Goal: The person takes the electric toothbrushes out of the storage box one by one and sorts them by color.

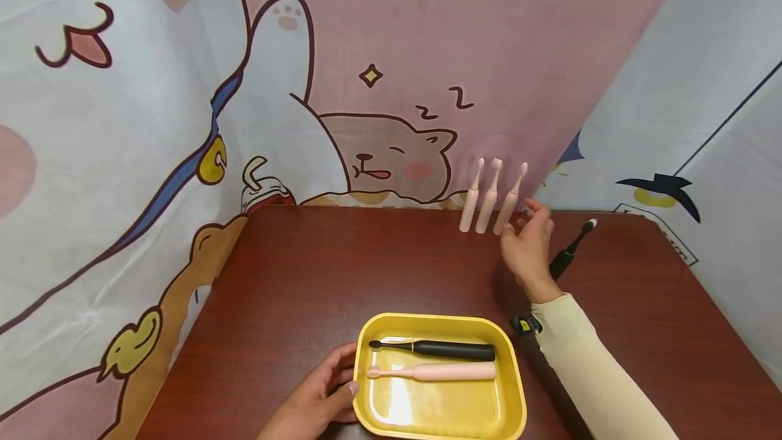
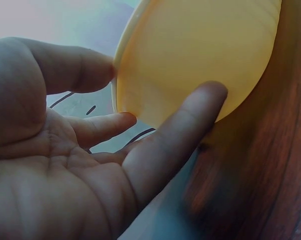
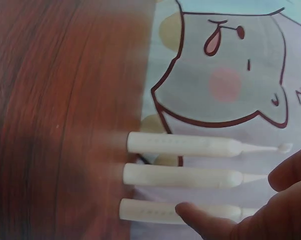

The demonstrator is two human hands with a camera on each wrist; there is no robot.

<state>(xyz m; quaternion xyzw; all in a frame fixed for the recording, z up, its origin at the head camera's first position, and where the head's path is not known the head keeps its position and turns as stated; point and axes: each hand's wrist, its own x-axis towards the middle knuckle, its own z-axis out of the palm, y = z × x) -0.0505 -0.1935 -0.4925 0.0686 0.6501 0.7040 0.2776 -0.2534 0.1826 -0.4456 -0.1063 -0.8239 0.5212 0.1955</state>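
Note:
Three pale pink electric toothbrushes stand upright in a row at the table's back edge: a left one, a middle one and a right one. My right hand is at the right one, fingers spread, thumb tip over its handle in the right wrist view; whether it touches is unclear. Up front sits a yellow tray holding a black toothbrush and a pink toothbrush lying flat. My left hand touches the tray's left side, its fingers fairly straight against the outer wall in the left wrist view.
Another black toothbrush stands to the right of my right hand, partly hidden by it. The dark red wooden table meets a cartoon-printed cloth at the back and along the left.

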